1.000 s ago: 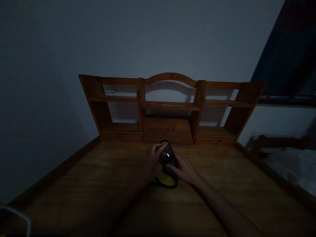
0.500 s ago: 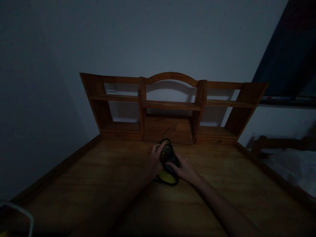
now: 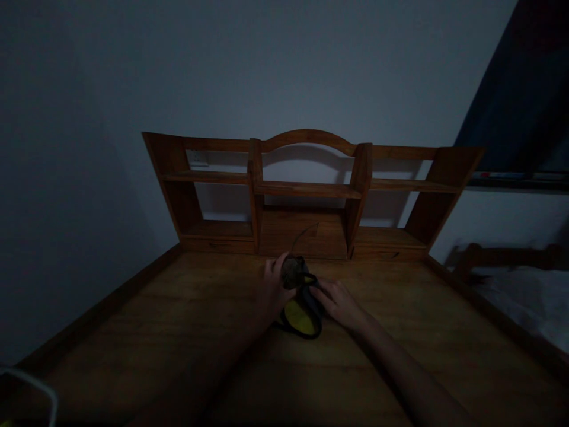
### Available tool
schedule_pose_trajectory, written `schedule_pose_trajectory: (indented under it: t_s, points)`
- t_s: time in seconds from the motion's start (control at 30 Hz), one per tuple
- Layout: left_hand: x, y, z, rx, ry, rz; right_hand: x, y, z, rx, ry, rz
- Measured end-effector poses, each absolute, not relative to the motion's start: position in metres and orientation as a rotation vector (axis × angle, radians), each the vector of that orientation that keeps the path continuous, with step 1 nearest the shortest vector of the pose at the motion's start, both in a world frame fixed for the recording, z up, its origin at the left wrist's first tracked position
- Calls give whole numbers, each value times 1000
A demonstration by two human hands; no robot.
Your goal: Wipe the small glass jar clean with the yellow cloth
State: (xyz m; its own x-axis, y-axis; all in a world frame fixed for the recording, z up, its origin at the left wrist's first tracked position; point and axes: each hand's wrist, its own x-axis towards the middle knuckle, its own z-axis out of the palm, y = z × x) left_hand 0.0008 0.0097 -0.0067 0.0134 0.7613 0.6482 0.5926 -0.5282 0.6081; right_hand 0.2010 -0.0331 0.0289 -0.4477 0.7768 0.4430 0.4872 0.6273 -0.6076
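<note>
In the middle of the desk (image 3: pixel 178 332), the left hand (image 3: pixel 270 292) curls its fingers round a small dark round object (image 3: pixel 291 273), holding it at the far mouth of the pouch (image 3: pixel 302 318). The right hand (image 3: pixel 342 303) steadies the pouch with its fingers against the pouch's right edge. The dim light hides whether they pinch it.

Left hand (image 3: pixel 272 289) curled in a grip, right hand (image 3: pixel 341 303) flat, palm down, fingers extended.
</note>
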Motion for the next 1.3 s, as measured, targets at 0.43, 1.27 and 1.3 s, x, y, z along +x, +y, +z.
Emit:
schedule_pose_trajectory:
  t_s: [0.43,1.27,1.3]
  points:
    - [7,-2,1,2351,1250,1303,190,3,-15,-660,-1041,1635]
    - [13,13,-17,1992,1333,1716,199,8,-11,-675,-964,1568]
    - [13,15,-19,1992,1346,1733,200,9,-13,-681,-962,1559]
